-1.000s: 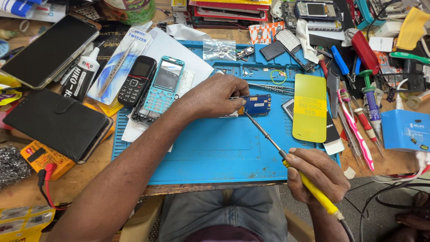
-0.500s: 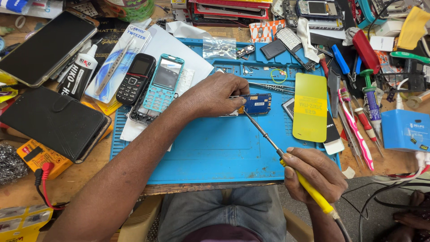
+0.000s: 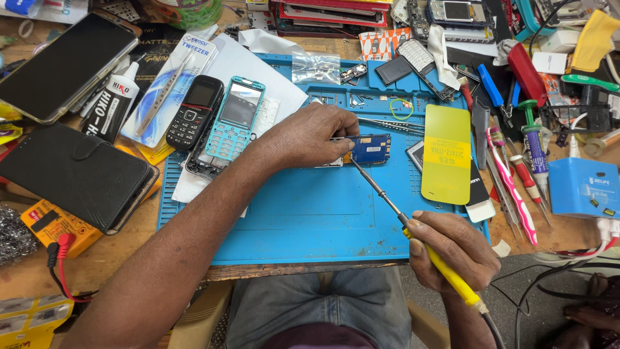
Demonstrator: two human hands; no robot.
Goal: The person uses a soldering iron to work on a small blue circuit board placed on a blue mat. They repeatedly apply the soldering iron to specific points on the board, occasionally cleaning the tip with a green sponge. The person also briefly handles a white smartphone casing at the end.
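Note:
My left hand (image 3: pixel 310 136) presses down on a small blue circuit board (image 3: pixel 371 148) lying on the blue work mat (image 3: pixel 303 220). My right hand (image 3: pixel 452 249) grips the yellow handle of a soldering iron (image 3: pixel 423 242); its thin metal tip reaches up to the left edge of the board, beside my left fingers. A yellow rectangular battery (image 3: pixel 447 154) lies just right of the board.
A turquoise keypad phone (image 3: pixel 236 119) and a black keypad phone (image 3: pixel 194 111) lie left of my hand. Black wallet case (image 3: pixel 74 174), glue bottle (image 3: pixel 110 106), smartphone (image 3: pixel 64 64), yellow multimeter (image 3: pixel 55 226) at left. Screwdrivers, tweezers, toothbrush (image 3: pixel 510 187) and a blue box (image 3: pixel 584 187) at right.
Both hands hold nearly the same pose; the iron's tip stays at the board's edge. Only the view has shifted slightly.

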